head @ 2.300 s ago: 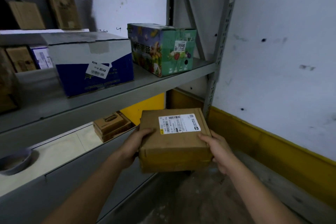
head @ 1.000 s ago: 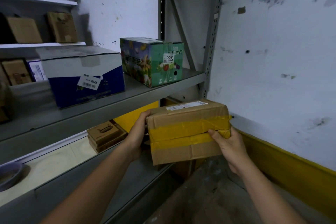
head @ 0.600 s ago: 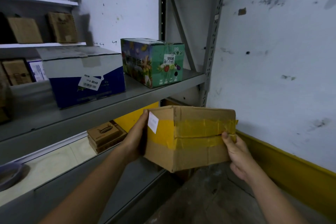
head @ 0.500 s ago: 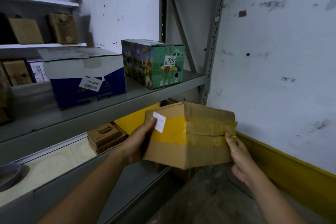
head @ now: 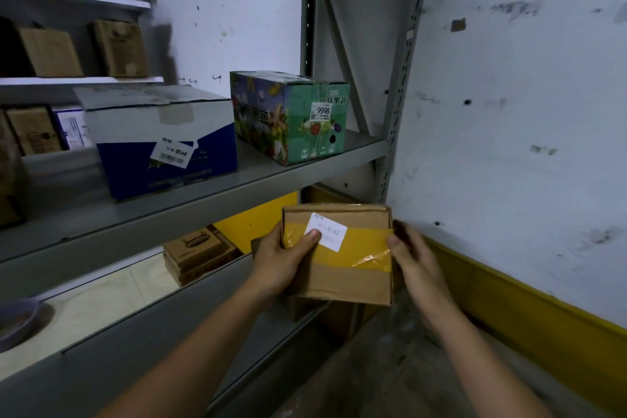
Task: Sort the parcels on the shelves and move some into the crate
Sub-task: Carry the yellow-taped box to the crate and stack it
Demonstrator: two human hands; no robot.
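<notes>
- Parcel check at the shelving: over the head-camera feed I am watching a square brown cardboard parcel banded with yellow tape (head: 346,278) being held in the air in front of the grey metal shelving (head: 203,204). It is hanging below the middle board and near the white wall (head: 509,112), resting on nothing.
- Its taped face is tilting up toward the camera, which I am reading as a label check. The small white sticker (head: 330,237) is facing me, its digits too blurred to read.
- The left hand (head: 281,265) is gripping the parcel's left edge, the thumb tip touching the sticker's lower left corner and the fingers hiding behind the box.
- The right hand (head: 417,265) is clamping the opposite edge, thumb pressing on the end of the tape. The two hands are staying apart with the parcel between them.
- Both forearms are reaching up from the bottom of the frame and converging on the box.
- On the board above, a blue-and-white carton (head: 159,146) and a green printed fruit carton (head: 288,119) are sitting apart with their number stickers facing outward, presumably for reading from the aisle.
- No crate is showing, so I am judging the parcel's destination undecided.
</notes>
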